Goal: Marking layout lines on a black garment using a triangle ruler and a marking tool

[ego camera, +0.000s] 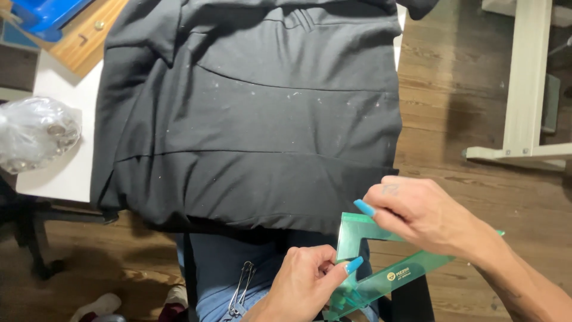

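A black garment (pixel 250 113) lies spread over a white table (pixel 59 173), its lower edge hanging off the near side. Below that edge I hold a green see-through triangle ruler (pixel 372 271) in both hands. My right hand (pixel 426 214) grips its upper corner, thumb on top. My left hand (pixel 304 283) pinches the ruler's left edge between thumb and fingers. The ruler is off the garment, over my lap.
A clear plastic bag of small metal parts (pixel 36 134) sits at the table's left edge. A large safety pin (pixel 241 289) is clipped on my blue trousers. A white metal table frame (pixel 524 107) stands on the wooden floor at right. A blue plastic object (pixel 42 15) is top left.
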